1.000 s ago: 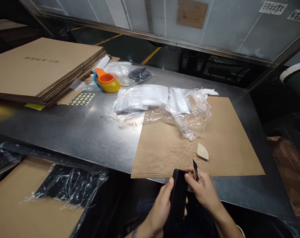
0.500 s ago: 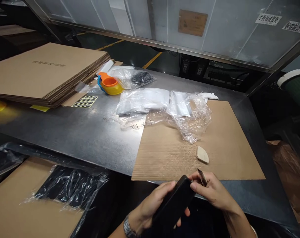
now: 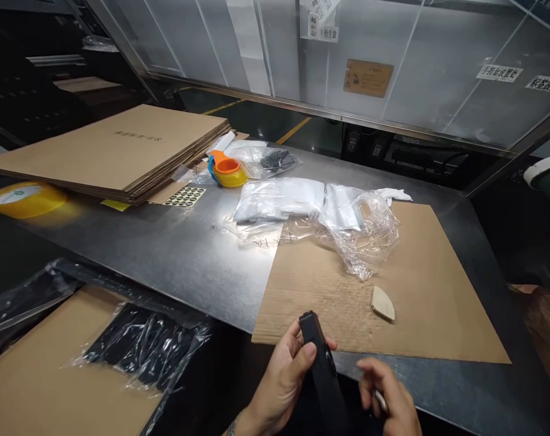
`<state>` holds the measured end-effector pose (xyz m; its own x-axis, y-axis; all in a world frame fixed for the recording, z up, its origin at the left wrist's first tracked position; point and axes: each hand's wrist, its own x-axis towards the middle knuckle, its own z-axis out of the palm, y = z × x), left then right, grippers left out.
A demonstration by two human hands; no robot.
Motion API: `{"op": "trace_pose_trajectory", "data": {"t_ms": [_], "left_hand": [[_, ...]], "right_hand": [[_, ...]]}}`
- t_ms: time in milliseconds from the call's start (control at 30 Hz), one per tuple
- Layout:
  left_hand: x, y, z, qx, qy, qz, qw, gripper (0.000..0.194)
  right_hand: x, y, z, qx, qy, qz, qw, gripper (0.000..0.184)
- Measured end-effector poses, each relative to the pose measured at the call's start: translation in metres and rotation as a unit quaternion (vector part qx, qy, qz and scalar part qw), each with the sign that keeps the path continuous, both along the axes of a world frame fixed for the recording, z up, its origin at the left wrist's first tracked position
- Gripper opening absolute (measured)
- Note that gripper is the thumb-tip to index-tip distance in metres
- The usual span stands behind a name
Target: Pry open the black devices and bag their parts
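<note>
My left hand (image 3: 286,375) is closed around a long black plastic-looking piece (image 3: 317,357). The piece's far end tilts up, with my thumb along its side. To its right, apart from it, my right hand (image 3: 388,390) has its fingers curled round a small blade (image 3: 380,401), of which only a pale, shiny bit shows. Beyond the hands lies a flat cardboard sheet (image 3: 438,290), its surface scuffed near the left. A pale rounded wedge-shaped block (image 3: 383,304) rests on that sheet.
Clear plastic bags (image 3: 360,242) with white packets (image 3: 281,197) lie across the metal table (image 3: 202,266). Left are stacked cardboard (image 3: 166,151), an orange-and-yellow tape dispenser (image 3: 229,171), a sticker sheet (image 3: 185,197) and a yellow tape roll (image 3: 25,198). Below left, plastic-wrapped black pieces (image 3: 138,345) lie on cardboard.
My right hand has moved away from the black piece, down and right, and the blade's dark tip no longer shows. My left hand has turned the piece more upright. The view has shifted.
</note>
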<state>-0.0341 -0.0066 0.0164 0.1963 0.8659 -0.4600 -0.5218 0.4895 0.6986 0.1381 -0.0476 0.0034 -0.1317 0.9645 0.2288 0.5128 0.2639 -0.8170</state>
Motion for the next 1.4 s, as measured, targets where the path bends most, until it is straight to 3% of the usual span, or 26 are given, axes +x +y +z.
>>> {"op": "trace_pose_trajectory", "data": {"t_ms": [100, 200, 433, 800, 1400], "left_hand": [[-0.002, -0.003, 0.002, 0.026, 0.04, -0.02, 0.999, 0.057], [-0.003, -0.006, 0.0, 0.035, 0.054, -0.037, 0.997, 0.056], [-0.006, -0.012, -0.014, 0.046, 0.034, -0.084, 0.995, 0.048], [0.001, -0.014, -0.007, 0.013, 0.043, -0.037, 0.998, 0.052], [0.001, -0.015, -0.005, 0.025, 0.046, -0.052, 0.997, 0.051]], "right_hand": [[0.005, 0.007, 0.013, -0.082, -0.031, 0.003, 0.996, 0.05], [0.004, 0.013, 0.023, -0.049, -0.116, 0.032, 0.992, 0.034], [-0.003, 0.013, 0.021, -0.015, -0.206, 0.07, 0.976, 0.028], [-0.003, 0.011, 0.024, -0.006, -0.243, 0.066, 0.968, 0.027], [-0.002, 0.009, 0.023, -0.011, -0.239, 0.067, 0.969, 0.027]]}}
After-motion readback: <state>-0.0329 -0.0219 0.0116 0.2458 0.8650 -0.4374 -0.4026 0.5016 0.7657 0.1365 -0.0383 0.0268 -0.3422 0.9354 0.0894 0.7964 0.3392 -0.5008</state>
